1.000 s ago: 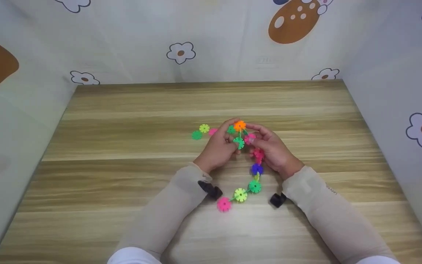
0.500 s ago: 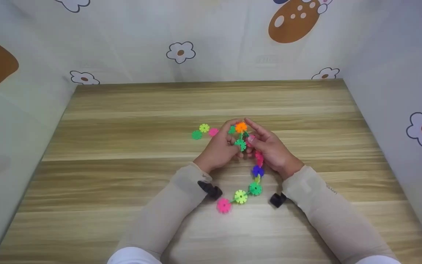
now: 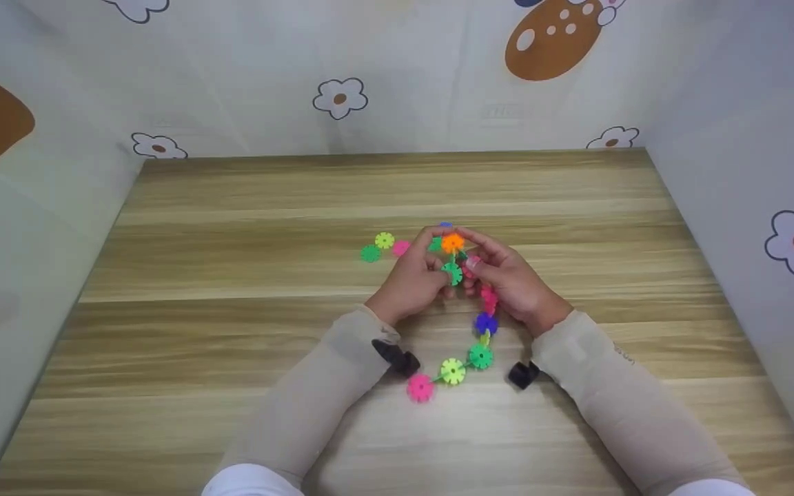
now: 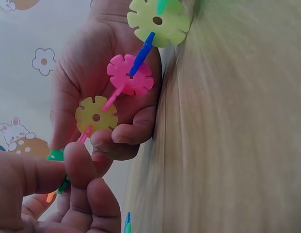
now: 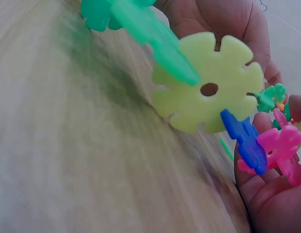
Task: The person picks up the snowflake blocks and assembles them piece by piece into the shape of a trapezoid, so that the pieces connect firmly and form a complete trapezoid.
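A chain of notched plastic interlocking discs runs between my hands. My left hand (image 3: 411,279) pinches a green disc (image 3: 452,274) between thumb and fingers. Just above it, an orange disc (image 3: 453,242) sits at the top of the chain, both index fingertips close to it. My right hand (image 3: 517,282) holds the chain at a pink part, mostly covered by its thumb. Below hang a blue disc (image 3: 486,324), a second green disc (image 3: 480,356), a yellow disc (image 3: 453,371) and a pink end disc (image 3: 420,388). The right wrist view shows a pale yellow disc (image 5: 208,82) up close.
Behind my left hand, loose discs lie on the wooden table (image 3: 231,344): a green one (image 3: 370,253), a yellow one (image 3: 384,240) and a pink one (image 3: 402,247), with others partly hidden. Patterned cloth walls (image 3: 411,62) border the table at back and sides.
The orange and green discs have come slightly nearer to me, and the hanging chain sits a little lower. My right index finger has closed in on the orange disc. A blue disc now shows behind the fingertips.
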Motion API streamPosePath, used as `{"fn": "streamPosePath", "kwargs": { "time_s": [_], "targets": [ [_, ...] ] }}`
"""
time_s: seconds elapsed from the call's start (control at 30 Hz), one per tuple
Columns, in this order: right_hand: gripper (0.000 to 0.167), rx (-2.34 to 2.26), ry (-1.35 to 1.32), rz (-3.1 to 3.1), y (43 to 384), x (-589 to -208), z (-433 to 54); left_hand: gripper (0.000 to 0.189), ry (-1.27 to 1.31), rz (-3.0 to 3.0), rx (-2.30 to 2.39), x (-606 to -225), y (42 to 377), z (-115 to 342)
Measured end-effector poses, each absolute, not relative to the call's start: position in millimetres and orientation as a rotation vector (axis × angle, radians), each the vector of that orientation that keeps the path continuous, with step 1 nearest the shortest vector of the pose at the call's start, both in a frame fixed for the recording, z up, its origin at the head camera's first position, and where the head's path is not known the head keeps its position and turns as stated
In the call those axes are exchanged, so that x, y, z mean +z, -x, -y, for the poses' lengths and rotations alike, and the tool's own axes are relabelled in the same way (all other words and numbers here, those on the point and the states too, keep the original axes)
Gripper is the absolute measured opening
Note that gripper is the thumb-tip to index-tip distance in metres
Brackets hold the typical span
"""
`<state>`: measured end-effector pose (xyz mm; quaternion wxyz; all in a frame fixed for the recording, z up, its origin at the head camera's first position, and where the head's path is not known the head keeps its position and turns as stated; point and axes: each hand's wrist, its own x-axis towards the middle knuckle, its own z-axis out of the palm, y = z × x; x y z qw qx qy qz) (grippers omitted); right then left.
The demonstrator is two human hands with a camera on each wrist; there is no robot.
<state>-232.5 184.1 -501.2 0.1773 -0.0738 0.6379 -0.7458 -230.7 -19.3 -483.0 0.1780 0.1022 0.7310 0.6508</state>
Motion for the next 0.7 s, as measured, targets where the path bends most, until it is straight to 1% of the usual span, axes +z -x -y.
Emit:
{"fn": "streamPosePath", "kwargs": {
  "time_s": [0.33,0.5,0.6,0.7],
  "targets": [
    [0.054,-2.204,0.102,-1.746,233,-501,-184,0.076,-0.294,-2.153,1.787,-481,237,29],
    [0.054,-2.241,0.042,-1.723,234,-501,-185,0.071,-0.261,-2.211,1.813,-481,244,40],
    [0.054,-2.252,0.026,-1.710,234,-502,-185,0.070,-0.295,-2.285,1.667,-482,247,44],
    [0.054,-2.255,0.029,-1.703,234,-502,-185,0.075,-0.359,-2.358,1.437,-483,248,46]
  ]
}}
